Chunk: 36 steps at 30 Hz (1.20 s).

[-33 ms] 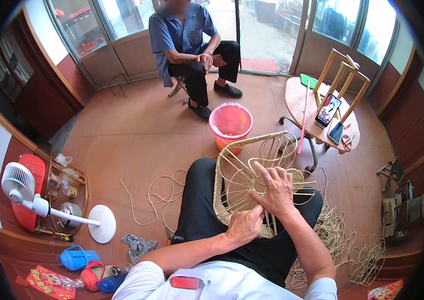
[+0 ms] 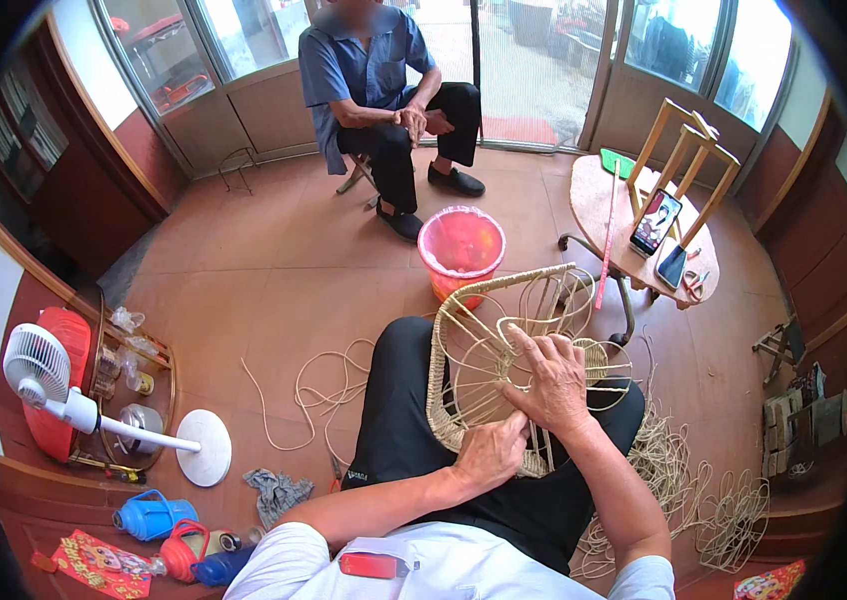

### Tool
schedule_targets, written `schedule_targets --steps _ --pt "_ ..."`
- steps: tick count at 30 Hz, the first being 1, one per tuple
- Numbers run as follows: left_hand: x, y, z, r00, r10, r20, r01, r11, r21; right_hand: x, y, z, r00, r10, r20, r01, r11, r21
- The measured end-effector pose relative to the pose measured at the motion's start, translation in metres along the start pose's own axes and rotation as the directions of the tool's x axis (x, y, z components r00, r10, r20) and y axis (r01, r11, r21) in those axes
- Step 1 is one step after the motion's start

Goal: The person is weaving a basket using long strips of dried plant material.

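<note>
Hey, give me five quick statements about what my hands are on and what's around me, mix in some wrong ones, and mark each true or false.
1. Your left hand and right hand are both at the woven frame. True.
2. The white fan stands on your right. False: the white fan is on your left.
3. A person in a blue shirt sits facing you. True.
4. The bucket in front of you is green. False: the bucket is red.
5. Loose pale strands lie on the floor to your right. True.
</note>
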<state>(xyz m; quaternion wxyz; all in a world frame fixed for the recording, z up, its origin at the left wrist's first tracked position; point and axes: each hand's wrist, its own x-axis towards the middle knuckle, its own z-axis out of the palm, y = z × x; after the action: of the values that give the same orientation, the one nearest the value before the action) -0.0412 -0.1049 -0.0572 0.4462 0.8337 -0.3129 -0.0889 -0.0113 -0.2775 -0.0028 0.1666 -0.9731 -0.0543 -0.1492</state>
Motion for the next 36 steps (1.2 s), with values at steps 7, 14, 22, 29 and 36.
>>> schedule_targets --steps 7,14,22,29,36 --pt "-0.005 0.003 0.016 0.999 -0.002 -0.051 0.001 1.0 -0.018 0.002 0.001 -0.002 0.999 0.002 0.047 -0.001 1.0 -0.018" --pt "-0.026 0.001 0.019 0.998 0.058 0.028 -0.058 0.998 0.008 -0.007 0.006 -0.011 0.995 -0.098 0.022 0.098 0.995 -0.006" --pt "-0.034 0.001 0.009 0.953 0.293 0.081 -0.303 0.936 0.181 0.005 0.02 -0.024 0.961 -0.275 -0.01 0.269 0.948 -0.172" --pt "-0.038 0.009 0.003 0.939 0.292 0.181 -0.335 0.897 0.288 0.019 0.029 -0.008 0.923 -0.382 -0.042 0.369 0.912 -0.181" --pt "-0.041 0.006 0.006 0.963 0.159 0.22 -0.199 0.965 0.173 0.018 0.024 0.0 0.928 -0.367 -0.072 0.347 0.917 -0.196"
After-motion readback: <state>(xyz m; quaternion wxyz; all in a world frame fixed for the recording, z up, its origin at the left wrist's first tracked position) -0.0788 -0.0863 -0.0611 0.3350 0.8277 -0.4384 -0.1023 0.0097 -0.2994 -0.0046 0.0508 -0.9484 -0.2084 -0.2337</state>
